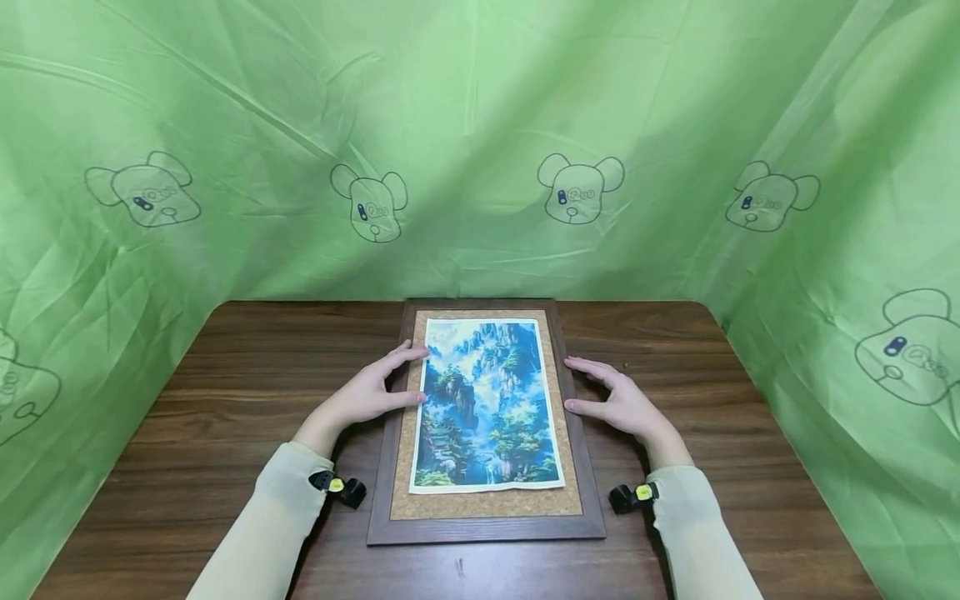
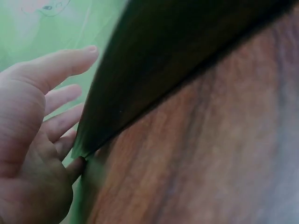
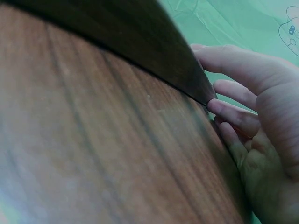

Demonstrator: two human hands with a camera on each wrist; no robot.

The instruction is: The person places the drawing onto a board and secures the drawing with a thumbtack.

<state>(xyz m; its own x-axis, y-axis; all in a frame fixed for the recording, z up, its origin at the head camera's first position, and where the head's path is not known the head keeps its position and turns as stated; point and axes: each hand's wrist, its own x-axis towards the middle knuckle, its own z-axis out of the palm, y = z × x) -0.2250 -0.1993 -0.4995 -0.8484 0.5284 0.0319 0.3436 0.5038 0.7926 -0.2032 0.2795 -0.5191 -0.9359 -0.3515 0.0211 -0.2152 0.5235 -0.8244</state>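
Observation:
A brown-framed cork board [image 1: 486, 531] lies on the table, its long sides running away from me. On the cork rests a white-edged print [image 1: 483, 408] of blue and green misty mountains, its lower edge slightly wavy. My left hand [image 1: 367, 393] reaches over the frame's left side, thumb and index fingertips near the print's left edge. At the frame's right side, my right hand [image 1: 626, 406] has its fingertips right at the outer edge, fingers loosely extended. Both wrist views show the dark frame side [image 2: 154, 60] close up, with the fingers spread beside it.
The wood-grain table [image 1: 247, 375] spreads to both sides of the board. A green curtain [image 1: 465, 125] with outlined bear heads surrounds it at the back and sides. Each wrist wears a small black camera [image 1: 351, 492] on a strap.

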